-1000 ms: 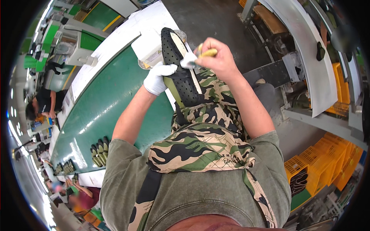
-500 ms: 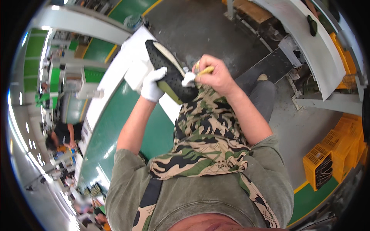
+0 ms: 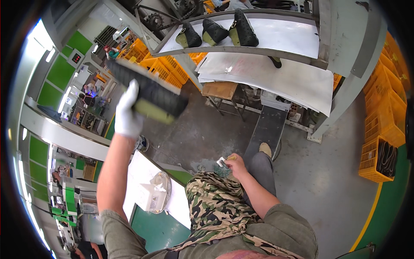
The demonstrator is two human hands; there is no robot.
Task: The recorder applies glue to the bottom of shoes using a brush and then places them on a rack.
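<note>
My left hand (image 3: 128, 114), in a white glove, is raised at the left and closed on a black shoe sole (image 3: 157, 97). This sole has an olive-green heel part and is smeared by motion. Low in front of the apron, my right hand (image 3: 236, 166) pinches a small white cloth-like wad (image 3: 221, 162); something yellowish shows at its fingertips. Three more black and olive shoe soles (image 3: 214, 32) stand on a white-covered rack shelf (image 3: 284, 36) at the far side.
Below the rack shelf is a lower white sheet-covered shelf (image 3: 267, 80), with a wooden stool (image 3: 219, 90) beside it. A white box (image 3: 148, 197) sits on the green-topped table (image 3: 151, 226) at the lower left. Yellow crates (image 3: 381, 118) are stacked at the right.
My left hand has lifted the shoe sole away from my right hand, up and to the left. My right hand keeps the white wad and is lower. The view has turned toward the rack.
</note>
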